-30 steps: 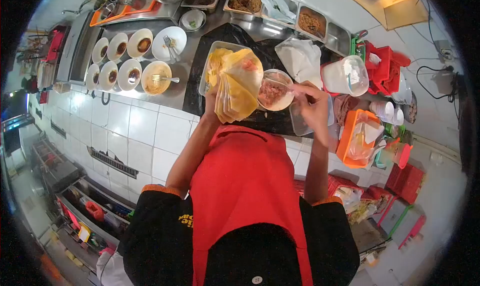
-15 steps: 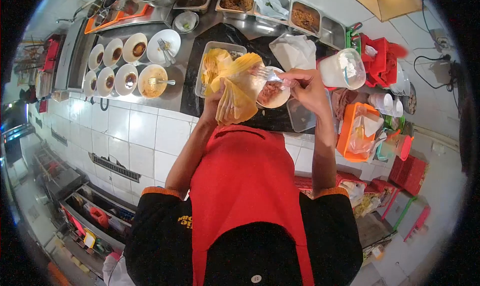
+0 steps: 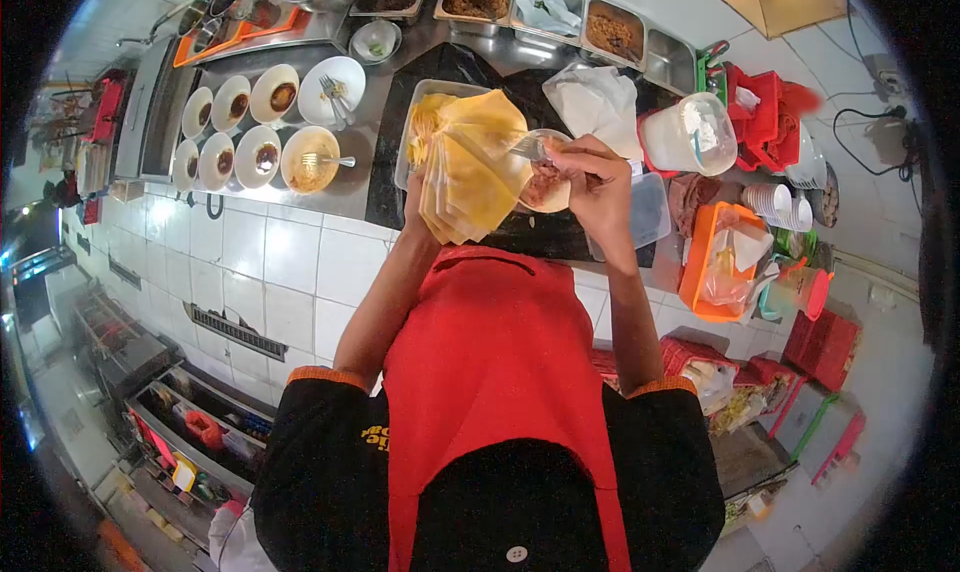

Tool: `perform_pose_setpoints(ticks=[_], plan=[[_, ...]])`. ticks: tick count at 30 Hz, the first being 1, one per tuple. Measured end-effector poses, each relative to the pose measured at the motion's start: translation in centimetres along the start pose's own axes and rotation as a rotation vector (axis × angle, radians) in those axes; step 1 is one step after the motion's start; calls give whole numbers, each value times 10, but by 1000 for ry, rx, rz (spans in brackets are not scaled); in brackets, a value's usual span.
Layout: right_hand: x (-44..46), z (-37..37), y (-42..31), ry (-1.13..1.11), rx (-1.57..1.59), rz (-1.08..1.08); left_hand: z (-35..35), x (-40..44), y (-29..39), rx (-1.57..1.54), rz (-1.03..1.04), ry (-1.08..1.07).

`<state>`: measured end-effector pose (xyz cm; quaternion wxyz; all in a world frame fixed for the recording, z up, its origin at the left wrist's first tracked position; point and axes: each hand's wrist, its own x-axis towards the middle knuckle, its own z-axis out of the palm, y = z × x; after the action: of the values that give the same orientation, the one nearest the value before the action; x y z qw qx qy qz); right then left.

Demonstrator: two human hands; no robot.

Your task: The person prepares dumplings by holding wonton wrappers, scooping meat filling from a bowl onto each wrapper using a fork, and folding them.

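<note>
My left hand [image 3: 417, 212] is closed on a fanned stack of thin yellow wonton wrappers [image 3: 470, 167], gripping it from its left side. Between the fingers of my right hand [image 3: 600, 184] is a metal fork [image 3: 528, 147], its tines close to the right edge of the stack. Below the fork sits a white bowl of pinkish minced meat [image 3: 545, 190], partly covered by the wrappers and my right fingers. Behind the stack lies a clear plastic container [image 3: 424, 90] with more yellow wrappers in it.
Several white bowls with dark sauce [image 3: 257, 156] stand on the left counter, beside a bowl with a fork [image 3: 308, 177]. Metal food pans [image 3: 612, 34] line the back. To the right are a tub of white powder [image 3: 690, 137], a plastic lid [image 3: 645, 212] and an orange basket [image 3: 700, 262].
The wrappers in my left hand have turned and fanned out flatter, showing their broad faces. My right hand has shifted slightly left and down with the fork, uncovering more of the plastic lid.
</note>
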<state>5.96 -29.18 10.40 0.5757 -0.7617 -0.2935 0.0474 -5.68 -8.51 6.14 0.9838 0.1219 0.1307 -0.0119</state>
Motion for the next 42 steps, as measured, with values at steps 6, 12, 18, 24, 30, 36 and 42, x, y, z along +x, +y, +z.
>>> perform_pose_setpoints(ticks=[6, 12, 18, 24, 30, 36, 42], plan=[[1, -31, -19, -105, 74, 227, -14, -2, 11, 66, 151, 59], [15, -10, -24, -202, 440, 234, -9, -1, -2, 87, -67, -45], [12, 14, -21, -157, -13, 72, 7, 2, -17, 196, -48, 118], [-10, 19, -58, -487, 202, 101, -47, 7, -6, 152, 53, 50], [-32, -32, 51, -259, -88, 334, -99, 0, 32, -80, 135, -123], [-61, -8, 114, -224, -683, 345, -104, -3, 37, 39, 262, -3], [-56, -15, 118, -448, -916, 430, -102, -8, 35, 139, 267, 42]])
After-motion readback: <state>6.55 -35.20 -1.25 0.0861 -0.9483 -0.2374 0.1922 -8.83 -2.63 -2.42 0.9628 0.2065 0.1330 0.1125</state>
